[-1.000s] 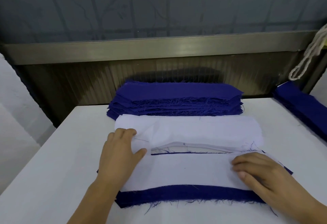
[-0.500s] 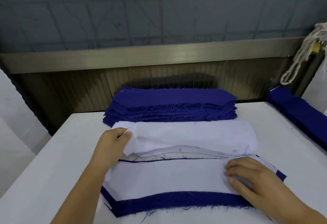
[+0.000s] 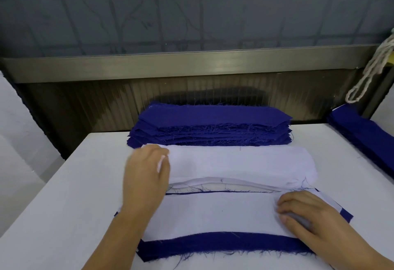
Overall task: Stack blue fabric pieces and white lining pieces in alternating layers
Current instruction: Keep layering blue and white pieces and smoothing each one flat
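On the white table (image 3: 64, 216) three groups of cloth lie in a row running from 12 o'clock toward 6 o'clock. Farthest, at 12 o'clock, sits a tall stack of blue fabric pieces (image 3: 213, 124), its frayed edges facing the person. Just in front of it, touching its lower edge, lies the pile of white lining pieces (image 3: 245, 163). Nearest, at 6 o'clock, is the working stack: a white lining piece on top (image 3: 217, 214) with a blue fabric piece beneath it (image 3: 223, 243) showing as a band along the near edge and as a corner at 4 o'clock.

The left hand (image 3: 145, 176) rests at the 9 o'clock end of the white lining pile, its fingers curled round the end of the top sheet, a fold of white showing between thumb and fingers. The left forearm crosses over the left end of the working stack and hides it. The right hand (image 3: 302, 212) lies on the right end of the top lining piece at 4 o'clock, fingers bent a little and close together, tips pressing the cloth down; it pinches nothing.

At 2 o'clock a second blue stack (image 3: 366, 133) lies along the table's right edge, well apart from the others. Above it a looped white cord (image 3: 371, 71) hangs. Behind the table runs a metal rail (image 3: 191, 65) below a grey wall.
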The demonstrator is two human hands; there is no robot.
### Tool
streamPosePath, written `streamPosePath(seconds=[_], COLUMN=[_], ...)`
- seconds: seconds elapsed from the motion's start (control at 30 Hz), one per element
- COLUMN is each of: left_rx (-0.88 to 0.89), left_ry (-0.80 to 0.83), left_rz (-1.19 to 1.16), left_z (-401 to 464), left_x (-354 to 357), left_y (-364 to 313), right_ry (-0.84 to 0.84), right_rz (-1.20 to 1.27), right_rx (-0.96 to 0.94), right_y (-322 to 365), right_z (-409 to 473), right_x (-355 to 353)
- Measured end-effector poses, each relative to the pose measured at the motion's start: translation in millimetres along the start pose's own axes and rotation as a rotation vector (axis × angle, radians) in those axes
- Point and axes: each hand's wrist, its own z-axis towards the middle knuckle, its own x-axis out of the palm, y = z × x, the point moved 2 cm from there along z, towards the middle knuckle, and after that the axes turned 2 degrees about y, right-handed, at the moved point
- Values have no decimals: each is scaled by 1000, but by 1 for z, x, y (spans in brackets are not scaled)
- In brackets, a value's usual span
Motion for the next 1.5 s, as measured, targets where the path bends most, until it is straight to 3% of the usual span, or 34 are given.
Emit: streamPosePath(seconds=[0.1,0.2,0.33,0.43,0.57,0.7,0.83,0.97,1.1,1.2,1.37,1.5], left_rx=[156,70,-29,33,70,57,5,66,-20,16,101,18], left_ry=[321,453,370,297,405,386,250,148,301,435,302,319], left_rz=[-60,47,100,101,37,-18,-79,16,97,243,345,414], left_z=[-12,-15,-14,-14,-18,-18,1,47,94,107,104,101], left_x=[14,27,28,29,37,36,32,35,53,69,71,70], left_y=[-17,-11,-4,-11,-15,-18,-18,-17,-1,14,18,12], right_ry=[14,27,40,52,40,-49,-221,-253,-124,-106,-181,-241], right_rz=[2,-7,7,-22,-63,-50,-65,-170,-242,-348,-408,-395], right_rx=[13,22,48,56,11,7,112,169,220,177,122,110], right_y=[-1,-2,-1,-1,4,3,-16,-39,-56,-63,-65,-65], right_z=[-1,0,1,7,23,52,102,156,187,189,186,188], right_x=[1,0,1,-1,-3,-5,-13,-20,-17,-12,-9,-10])
